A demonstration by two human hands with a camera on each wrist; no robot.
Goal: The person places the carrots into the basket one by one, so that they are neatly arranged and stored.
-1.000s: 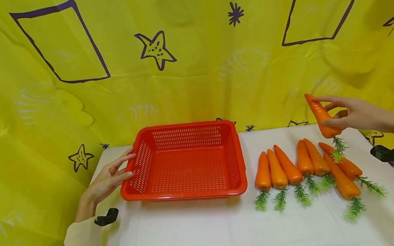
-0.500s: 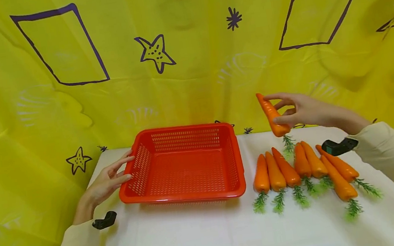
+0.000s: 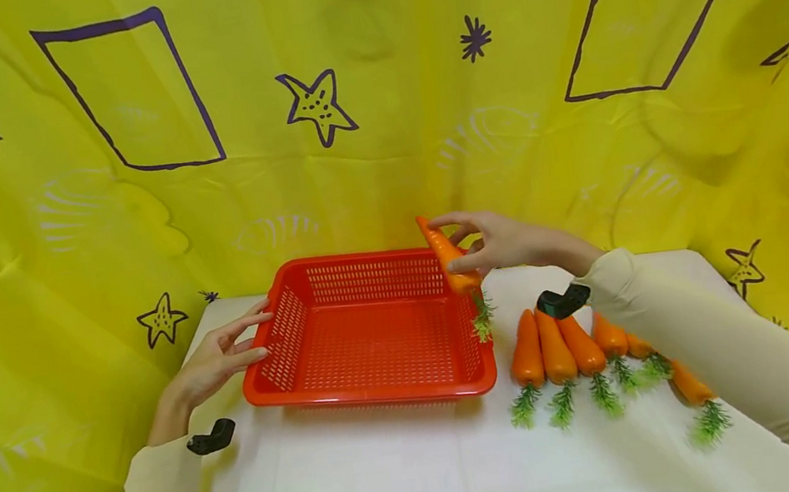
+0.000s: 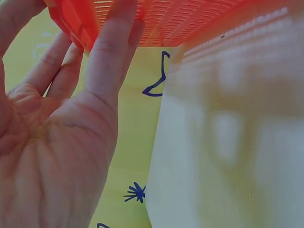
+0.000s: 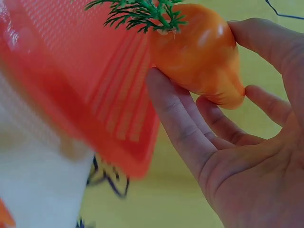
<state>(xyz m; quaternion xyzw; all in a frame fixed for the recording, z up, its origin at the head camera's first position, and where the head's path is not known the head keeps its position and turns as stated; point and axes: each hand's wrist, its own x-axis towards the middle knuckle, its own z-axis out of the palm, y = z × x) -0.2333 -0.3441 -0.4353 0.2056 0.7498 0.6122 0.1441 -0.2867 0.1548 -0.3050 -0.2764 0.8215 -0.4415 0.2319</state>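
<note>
My right hand (image 3: 503, 241) pinches a carrot (image 3: 444, 254) with a green leafy top between thumb and fingers. It hangs over the right back corner of a red plastic basket (image 3: 371, 399), its tip pointing up and away. From the right wrist view, the fingertips (image 5: 159, 85) press against the carrot's thick end. At the basket's left side, my left hand (image 3: 211, 368) touches the rim and outer wall with extended fingers. The left wrist view shows those fingers (image 4: 107, 57) against the slotted red wall. The visible inside of the basket holds nothing.
Several more carrots (image 3: 555, 349) lie on the white table (image 3: 397, 481) right of the basket, leaves toward the front. My right forearm (image 3: 711, 344) covers some of them. A yellow patterned curtain (image 3: 382, 155) hangs behind and beside the table.
My right hand has carried the carrot leftward from above the carrot row to the basket's right back corner. The left hand stays at the basket's left side.
</note>
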